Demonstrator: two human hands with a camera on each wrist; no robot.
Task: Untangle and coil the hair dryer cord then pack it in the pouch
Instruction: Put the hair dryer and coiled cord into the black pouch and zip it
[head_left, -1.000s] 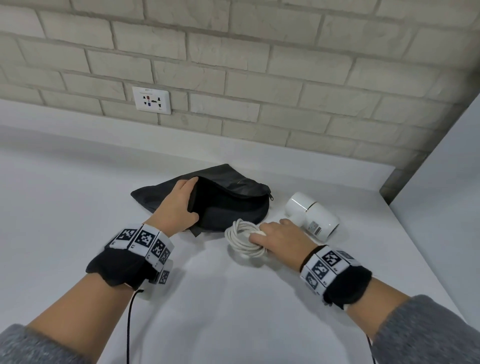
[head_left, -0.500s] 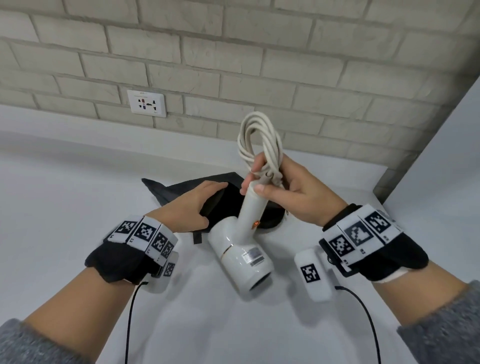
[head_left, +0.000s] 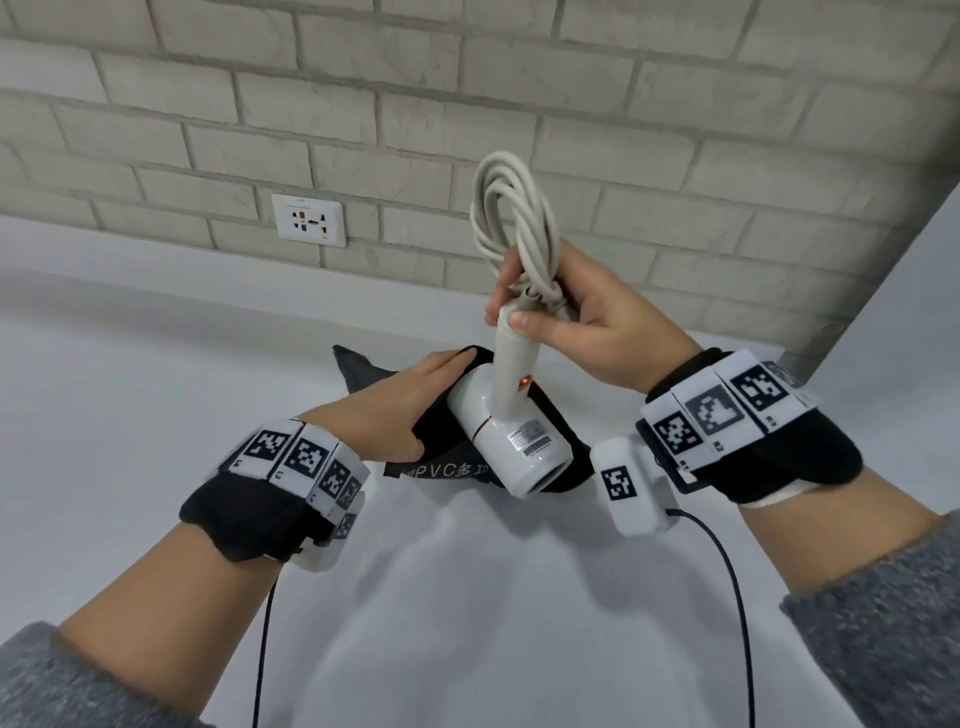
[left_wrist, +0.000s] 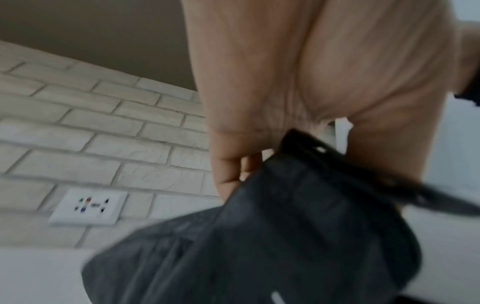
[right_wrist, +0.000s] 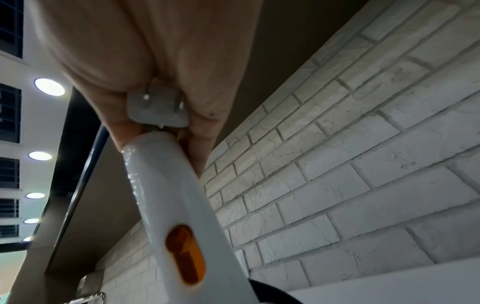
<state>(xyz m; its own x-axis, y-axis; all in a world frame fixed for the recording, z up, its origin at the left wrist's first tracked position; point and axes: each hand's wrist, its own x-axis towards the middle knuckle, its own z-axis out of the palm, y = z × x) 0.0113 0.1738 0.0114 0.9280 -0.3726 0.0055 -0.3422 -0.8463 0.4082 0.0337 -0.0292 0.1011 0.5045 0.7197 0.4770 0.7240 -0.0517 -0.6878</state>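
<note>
Here right hand grips hair dryer over pouch.

Hair dryer: white, glossy, short barrel with an open round nozzle facing toward the camera and down; printed label on the barrel side; orange slide switch on the handle. It is hanging handle-up, tilted, barrel sitting at the mouth of the pouch.

Cord: off-white, coiled in several long loops, standing up above the handle end, bundled together there. Flat white two-pin plug is lying against the handle top.

Pouch: black fabric, crumpled, lying on the white worktop, mouth being held open; white printed lettering near its front edge.
</note>
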